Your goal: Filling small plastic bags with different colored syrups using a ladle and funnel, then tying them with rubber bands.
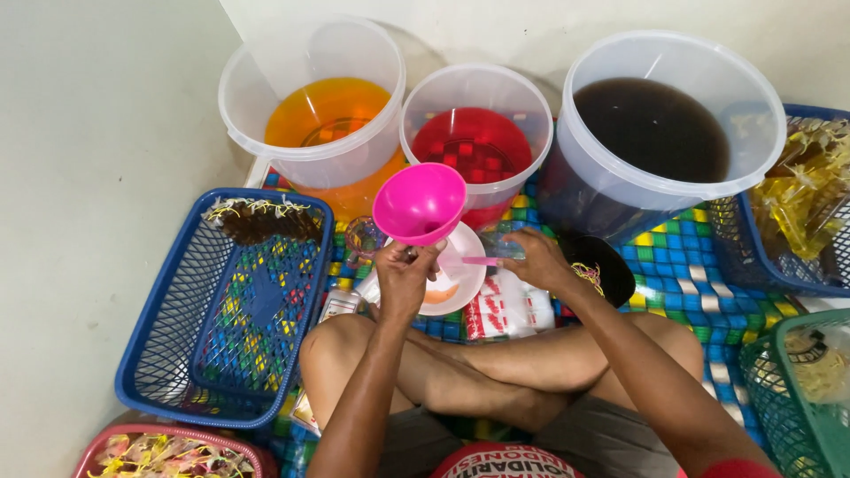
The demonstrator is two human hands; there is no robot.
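1. The left hand, at centre, grips the spout of a bright pink plastic funnel that opens toward twelve o'clock.
2. The right hand, just toward three o'clock, pinches a small clear plastic bag beside the funnel.
3. A white plastic bowl with a pink spoon sits beneath both hands.
4. At twelve o'clock stand three clear plastic buckets: orange liquid, red liquid, dark brown liquid.
5. A blue mesh basket lies at nine o'clock.
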